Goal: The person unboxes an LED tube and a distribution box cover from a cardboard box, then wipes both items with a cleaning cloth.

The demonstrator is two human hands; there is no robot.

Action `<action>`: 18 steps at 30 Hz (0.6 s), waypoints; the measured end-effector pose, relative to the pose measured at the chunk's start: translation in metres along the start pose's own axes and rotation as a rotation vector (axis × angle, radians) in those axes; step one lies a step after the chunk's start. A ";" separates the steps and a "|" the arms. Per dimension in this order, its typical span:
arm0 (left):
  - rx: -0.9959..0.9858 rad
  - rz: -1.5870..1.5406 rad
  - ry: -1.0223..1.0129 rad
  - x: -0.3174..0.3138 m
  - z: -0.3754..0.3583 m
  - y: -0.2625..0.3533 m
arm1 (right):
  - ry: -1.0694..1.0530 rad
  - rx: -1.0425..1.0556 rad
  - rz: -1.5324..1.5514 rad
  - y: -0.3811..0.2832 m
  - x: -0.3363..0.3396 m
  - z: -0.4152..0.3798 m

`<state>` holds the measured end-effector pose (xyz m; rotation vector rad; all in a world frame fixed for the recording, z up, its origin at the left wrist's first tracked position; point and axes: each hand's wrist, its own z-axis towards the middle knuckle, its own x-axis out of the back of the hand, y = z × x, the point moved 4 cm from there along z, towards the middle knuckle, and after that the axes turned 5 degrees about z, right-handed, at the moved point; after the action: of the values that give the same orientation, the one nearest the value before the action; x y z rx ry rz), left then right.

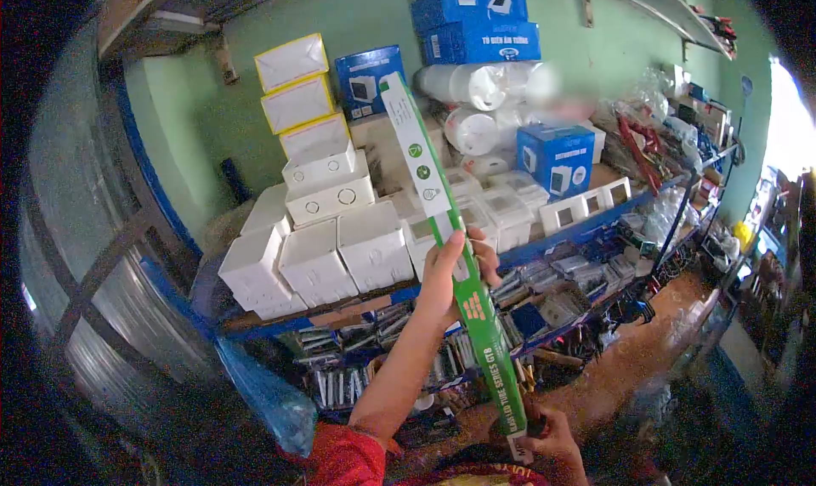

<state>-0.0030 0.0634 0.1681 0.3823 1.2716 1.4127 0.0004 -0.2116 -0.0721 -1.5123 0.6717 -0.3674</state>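
Observation:
A long green and white LED tube box [480, 316] slants up in front of me, its far end leaning to the left and its near end close to my body. Around its middle my left hand [446, 274] is closed, thumb on the near face and fingers curled over the right edge. Down at the near end, my right hand [552, 443] grips the box, with the fingers partly hidden behind it. Printed round symbols show on the white upper part, and lettering runs along the green lower part.
White junction boxes [314, 261] stand stacked on a blue-edged shelf. Blue cartons [557, 159] and plastic-wrapped white rolls [472, 129] sit behind. A lower shelf holds many small packs [340, 384]. Wrapped long goods [110, 257] rise at left; a blue plastic bag [272, 401] hangs nearby.

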 end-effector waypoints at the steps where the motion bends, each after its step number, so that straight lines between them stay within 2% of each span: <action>1: 0.035 -0.015 -0.095 0.000 -0.001 -0.002 | 0.076 0.005 0.036 -0.001 0.001 -0.005; 4: 0.030 0.097 -0.137 -0.015 -0.016 -0.014 | -0.023 0.183 -0.108 -0.017 -0.003 0.002; 5: 0.076 0.258 -0.203 -0.016 -0.028 -0.014 | 0.022 0.161 -0.114 -0.026 -0.008 0.002; 6: 0.036 0.442 -0.242 -0.019 -0.035 -0.021 | 0.066 0.138 -0.119 -0.049 -0.022 -0.002; 7: 0.001 0.486 -0.250 -0.025 -0.047 -0.029 | 0.112 0.113 -0.124 -0.061 -0.030 -0.005; 8: -0.033 0.527 -0.257 -0.029 -0.059 -0.034 | 0.104 0.164 -0.111 -0.060 -0.031 0.001; 11: -0.284 1.035 -0.296 -0.037 -0.087 -0.028 | 0.126 0.340 -0.100 -0.054 -0.038 0.027; 14: 0.102 1.055 -0.204 -0.030 -0.112 -0.021 | 0.247 0.458 -0.211 -0.064 -0.054 0.051; 15: -0.065 1.146 -0.115 -0.023 -0.116 -0.023 | 0.270 0.608 -0.313 -0.105 -0.074 0.045; 16: -0.149 1.212 -0.046 -0.018 -0.114 -0.013 | 0.237 0.684 -0.354 -0.116 -0.085 0.050; 17: -0.226 1.274 0.027 -0.011 -0.114 -0.001 | 0.147 0.538 -0.037 -0.110 -0.099 0.062; 18: -0.298 1.332 0.103 -0.003 -0.116 0.012 | 0.079 0.524 -0.084 -0.116 -0.112 0.066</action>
<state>-0.1022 0.0092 0.1375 1.0624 0.7947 2.7025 -0.0245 -0.0973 0.0569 -1.0311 0.5212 -0.6176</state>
